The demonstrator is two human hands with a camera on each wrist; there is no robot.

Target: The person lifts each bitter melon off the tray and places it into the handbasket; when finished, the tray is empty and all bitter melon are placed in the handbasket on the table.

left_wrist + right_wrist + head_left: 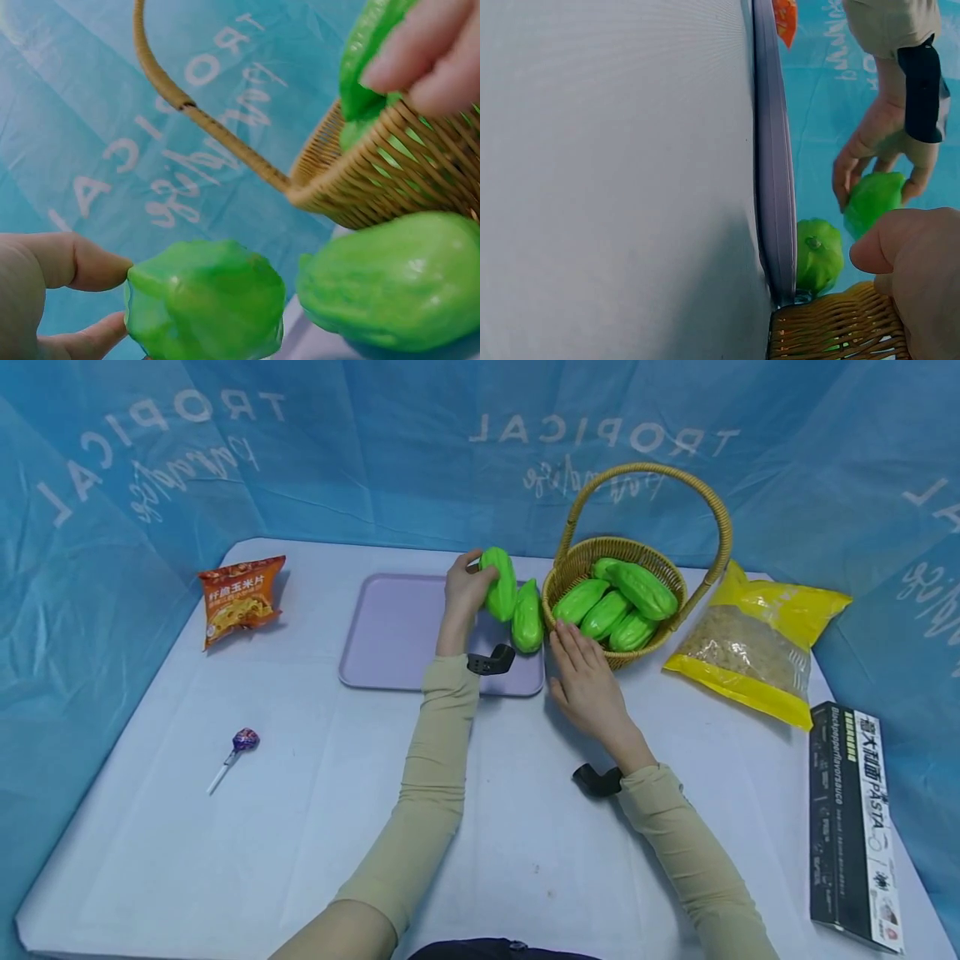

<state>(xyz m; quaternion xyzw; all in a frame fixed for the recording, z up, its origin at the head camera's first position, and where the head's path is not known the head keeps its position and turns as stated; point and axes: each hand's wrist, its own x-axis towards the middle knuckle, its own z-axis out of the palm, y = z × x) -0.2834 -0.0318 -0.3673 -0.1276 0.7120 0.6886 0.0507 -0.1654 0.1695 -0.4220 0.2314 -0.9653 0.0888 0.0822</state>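
My left hand (467, 587) pinches a glossy green ribbed toy fruit (500, 583) between thumb and fingers, held up over the right part of the lilac tray (390, 635). Another green fruit (528, 618) lies at the tray's right side, close against the wicker basket (553, 578). Several more green fruits (637, 589) are heaped inside that basket, under its tall arched handle. With fingers straight, my right hand (588, 685) rests on the basket's near left rim. In the left wrist view, the held fruit (206, 300) shows end-on beside the lying one (397, 281).
An orange snack bag (242, 600) stands at the back left, with a lollipop (243, 741) in front of it. Right of the basket leans a yellow bag (761, 643), and a black pasta box (855, 827) lies along the right edge. Blue curtains hang behind.
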